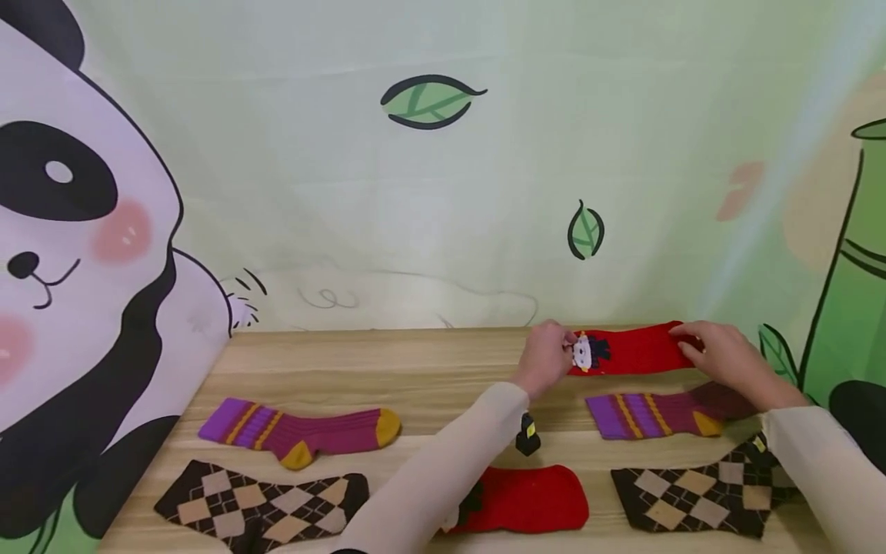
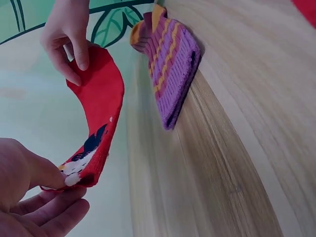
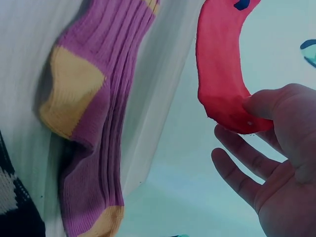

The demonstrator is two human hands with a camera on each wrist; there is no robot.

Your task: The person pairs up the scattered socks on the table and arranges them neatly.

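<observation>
A person's left hand (image 1: pixel 545 355) and right hand (image 1: pixel 727 358) each hold one end of a red cartoon-print sock (image 1: pixel 644 350) in a narrow pinch, above the wooden counter's (image 1: pixel 415 369) back. Likely light, soft and floppy, it's best taken by both ends.

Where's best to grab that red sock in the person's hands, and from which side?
Likely by both ends, from each side: the left hand pinches the end near the printed figure, the right hand the plain end. The red sock is long and bows between them, so one grip might let it droop.
</observation>
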